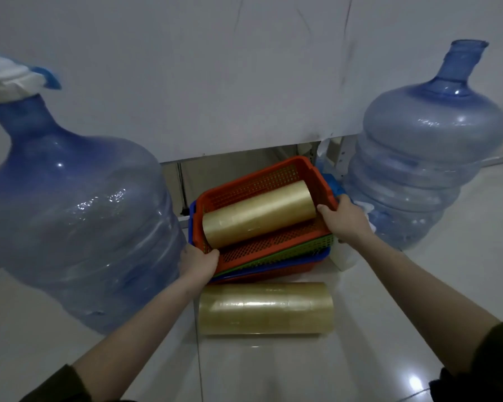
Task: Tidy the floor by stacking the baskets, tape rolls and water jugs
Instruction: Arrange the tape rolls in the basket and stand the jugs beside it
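Left hand (199, 264) and right hand (343, 220) seemingly grip opposite ends of basket stack (244, 184).

A white wall panel (215, 68) fills the upper view, streaked with thin dark scuff marks (346, 68); a low gap (230, 166) beneath shows a metal leg (180, 181); the glossy pale tiled floor (273, 367) carries a grout line (199, 358) and a small light glint (415, 382).
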